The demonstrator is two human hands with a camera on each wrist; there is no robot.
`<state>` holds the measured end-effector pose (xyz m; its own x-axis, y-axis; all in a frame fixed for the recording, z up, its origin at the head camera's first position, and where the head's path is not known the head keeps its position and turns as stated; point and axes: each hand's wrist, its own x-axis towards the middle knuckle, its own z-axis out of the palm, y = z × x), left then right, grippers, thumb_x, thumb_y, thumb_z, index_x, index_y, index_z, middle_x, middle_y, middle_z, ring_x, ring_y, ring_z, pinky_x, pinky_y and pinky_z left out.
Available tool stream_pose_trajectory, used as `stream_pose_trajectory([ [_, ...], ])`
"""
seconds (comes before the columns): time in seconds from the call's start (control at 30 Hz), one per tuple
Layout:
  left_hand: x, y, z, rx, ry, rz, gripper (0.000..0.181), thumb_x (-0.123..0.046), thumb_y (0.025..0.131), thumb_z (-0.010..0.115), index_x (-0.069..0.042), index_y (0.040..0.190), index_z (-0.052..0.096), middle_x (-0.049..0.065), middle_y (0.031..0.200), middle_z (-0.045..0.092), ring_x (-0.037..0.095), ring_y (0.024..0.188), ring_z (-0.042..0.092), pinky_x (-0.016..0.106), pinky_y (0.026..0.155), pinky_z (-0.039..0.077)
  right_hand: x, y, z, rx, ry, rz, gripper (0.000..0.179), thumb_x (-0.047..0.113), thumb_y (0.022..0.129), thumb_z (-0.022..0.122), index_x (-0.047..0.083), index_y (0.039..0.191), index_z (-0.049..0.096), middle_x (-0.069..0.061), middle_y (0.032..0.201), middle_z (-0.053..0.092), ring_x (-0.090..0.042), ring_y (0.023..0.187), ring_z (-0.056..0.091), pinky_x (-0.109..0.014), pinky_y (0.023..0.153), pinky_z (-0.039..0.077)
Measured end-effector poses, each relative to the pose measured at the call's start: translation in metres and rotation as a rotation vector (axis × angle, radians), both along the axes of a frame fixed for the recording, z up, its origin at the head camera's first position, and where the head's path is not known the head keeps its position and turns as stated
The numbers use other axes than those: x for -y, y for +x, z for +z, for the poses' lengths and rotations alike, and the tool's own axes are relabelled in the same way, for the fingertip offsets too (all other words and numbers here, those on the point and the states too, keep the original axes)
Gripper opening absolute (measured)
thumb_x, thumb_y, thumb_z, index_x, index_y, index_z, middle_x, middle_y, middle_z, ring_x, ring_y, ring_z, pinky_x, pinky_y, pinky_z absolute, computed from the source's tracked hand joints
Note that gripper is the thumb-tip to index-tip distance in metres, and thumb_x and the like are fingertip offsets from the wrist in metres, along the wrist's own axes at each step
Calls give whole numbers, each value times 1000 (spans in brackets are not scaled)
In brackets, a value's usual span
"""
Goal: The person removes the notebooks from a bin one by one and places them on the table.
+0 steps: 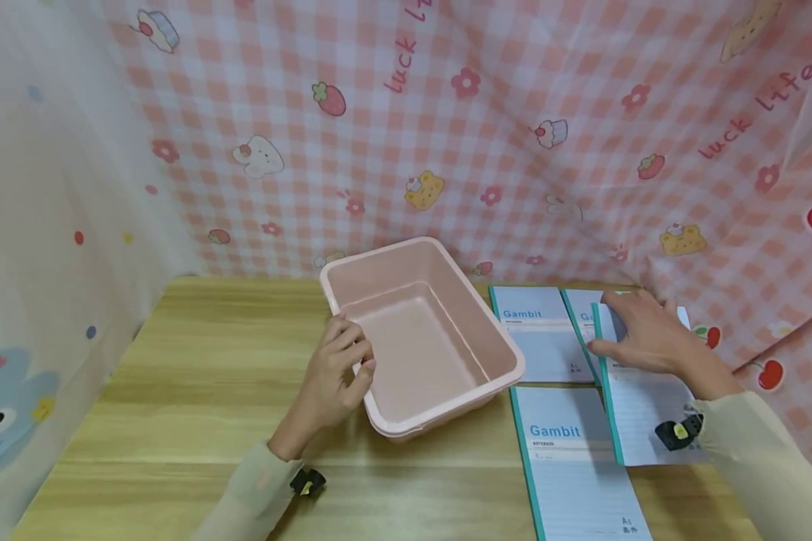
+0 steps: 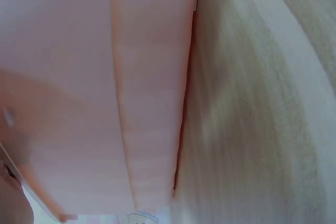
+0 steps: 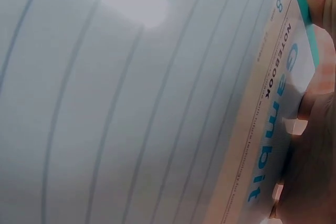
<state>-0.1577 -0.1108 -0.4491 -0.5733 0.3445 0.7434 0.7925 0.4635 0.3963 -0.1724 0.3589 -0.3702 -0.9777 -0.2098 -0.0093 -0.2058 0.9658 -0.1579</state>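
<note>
A pale pink plastic tub (image 1: 392,282) stands at an angle on the wooden table. My left hand (image 1: 341,372) grips its left rim with curled fingers; in the left wrist view the tub's outer wall (image 2: 58,35) fills the left half. On the right, my right hand (image 1: 646,334) holds a Gambit notebook (image 1: 649,421) with a teal spine by its top end, over other notebooks. Close up in the right wrist view, the lined cover (image 3: 157,103) shows, with thumb and fingers at its upper edge.
Between the tub and the held notebook lie similar notebooks: one at the back (image 1: 534,338), another partly covered beside it (image 1: 580,319), and one nearer the front (image 1: 575,481). A pink checked curtain (image 1: 352,165) hangs behind the table (image 1: 196,406), a white one at left.
</note>
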Motion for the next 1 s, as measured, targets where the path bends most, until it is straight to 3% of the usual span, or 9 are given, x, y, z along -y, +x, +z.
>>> stream_pose_trajectory([
  [0.37, -2, 4, -2, 40, 15, 26, 18, -18, 85, 51, -18, 67, 51, -2, 78, 51, 22, 97, 50, 52, 126, 25, -28, 20, -38, 47, 57, -26, 76, 53, 87, 68, 0, 139, 51, -29, 133, 62, -43, 115, 53, -55, 81, 29],
  [0.53, -2, 3, -2, 40, 15, 22, 19, -18, 86, 50, -18, 67, 51, -2, 78, 50, 22, 97, 50, 54, 126, 26, -39, 29, -53, 49, 64, -22, 77, 53, 83, 73, 0, 135, 54, -29, 128, 64, -45, 111, 54, -64, 89, 27],
  [0.7, -3, 3, 0, 38, 15, 16, 18, -18, 85, 50, -18, 67, 51, -1, 78, 50, 22, 96, 50, 55, 125, 26, -49, 38, -70, 61, 40, -5, 75, 51, 80, 77, 1, 131, 56, -28, 124, 65, -48, 111, 52, -77, 100, 11],
  [1.0, -2, 2, -1, 33, 8, 15, 16, -16, 84, 50, -18, 67, 51, -2, 78, 50, 21, 95, 50, 56, 125, 26, -53, 56, -96, 128, 65, -9, 83, 66, 77, 75, 6, 129, 56, -20, 122, 65, -38, 107, 52, -66, 85, 36],
])
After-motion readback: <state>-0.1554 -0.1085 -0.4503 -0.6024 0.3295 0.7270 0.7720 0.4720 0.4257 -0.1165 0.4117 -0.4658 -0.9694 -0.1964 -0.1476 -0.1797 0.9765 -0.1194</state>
